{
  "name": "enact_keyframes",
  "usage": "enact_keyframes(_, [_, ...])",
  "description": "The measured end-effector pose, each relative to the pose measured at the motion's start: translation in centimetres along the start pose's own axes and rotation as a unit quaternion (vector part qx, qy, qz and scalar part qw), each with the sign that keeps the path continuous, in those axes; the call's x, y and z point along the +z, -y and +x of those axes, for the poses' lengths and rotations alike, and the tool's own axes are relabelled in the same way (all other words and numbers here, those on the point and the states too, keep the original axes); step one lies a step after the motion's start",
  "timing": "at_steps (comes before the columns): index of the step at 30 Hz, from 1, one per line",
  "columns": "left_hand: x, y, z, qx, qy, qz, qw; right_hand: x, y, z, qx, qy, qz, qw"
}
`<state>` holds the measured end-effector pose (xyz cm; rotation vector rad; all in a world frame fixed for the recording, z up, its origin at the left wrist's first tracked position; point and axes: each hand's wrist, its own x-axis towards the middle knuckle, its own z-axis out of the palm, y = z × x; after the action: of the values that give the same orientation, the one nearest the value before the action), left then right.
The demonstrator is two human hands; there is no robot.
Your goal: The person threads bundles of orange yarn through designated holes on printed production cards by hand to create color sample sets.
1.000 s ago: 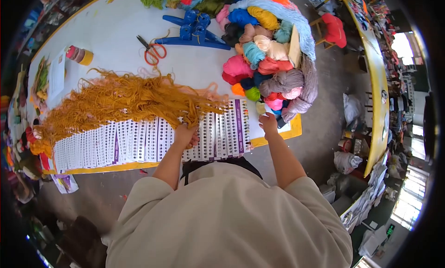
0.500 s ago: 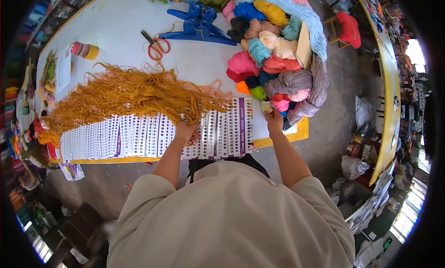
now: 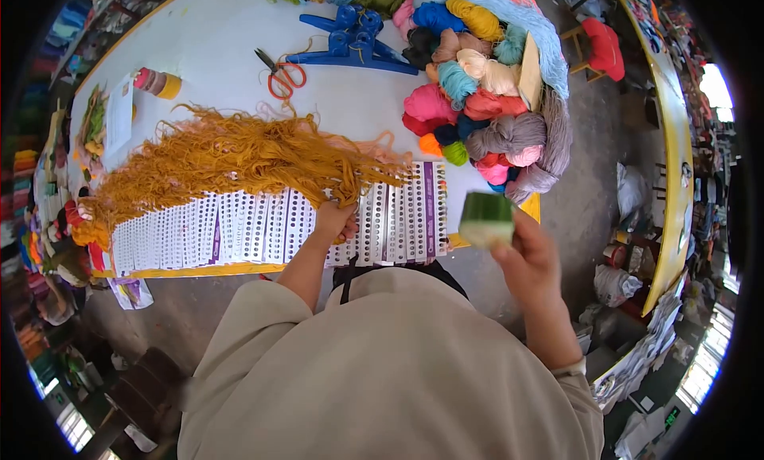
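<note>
We had the left hand (image 3: 333, 221) clenched on the frizzy mustard yarn bundle (image 3: 231, 159), at ten o'clock over the stiff punched sample cards (image 3: 263, 229). Our right hand (image 3: 529, 257) gripped a blurred green block (image 3: 486, 219), possibly a yarn wad, off the worktop (image 3: 215, 38) edge at four o'clock; it could drop, or loose strands could snag.

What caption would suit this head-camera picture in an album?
Left hand on mustard yarn over sample cards; right hand lifts a green block.
</note>
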<state>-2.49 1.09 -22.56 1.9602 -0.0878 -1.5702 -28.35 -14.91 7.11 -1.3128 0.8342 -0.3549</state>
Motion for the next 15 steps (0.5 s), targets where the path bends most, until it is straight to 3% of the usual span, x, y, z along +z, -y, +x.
enact_keyframes(1, [0.0, 0.1, 0.0, 0.002, 0.003, 0.002, 1.0, 1.2, 2.9, -1.0, -0.053, 0.036, 0.026, 0.998])
enact_keyframes(3, [0.1, 0.1, -0.1, 0.007, 0.003, -0.01, 1.0, 2.2, 6.1, -2.2, -0.206, 0.113, -0.152, 0.96])
enact_keyframes(4, [0.1, 0.1, -0.2, 0.008, 0.002, -0.025, 1.0, 2.0, 8.7, -2.6, -0.175, 0.192, -0.183, 0.948])
enact_keyframes(7, [0.1, 0.1, -0.2, 0.016, 0.0, -0.032, 0.999, 4.0, 10.2, -3.5, -0.257, 0.299, -0.128, 0.91])
enact_keyframes(10, [0.0, 0.2, -0.4, 0.015, 0.002, -0.024, 1.0, 6.0, 9.0, -5.9, -0.231, 0.298, -0.038, 0.925])
enact_keyframes(11, [0.1, 0.2, -0.4, 0.014, -0.004, -0.021, 1.0, 6.5, 11.2, -4.9, -0.301, 0.331, -0.065, 0.892])
enact_keyframes(15, [-0.1, 0.5, -0.2, 0.011, 0.003, -0.021, 1.0, 8.4, 13.0, -5.4, -0.307, 0.31, -0.081, 0.896])
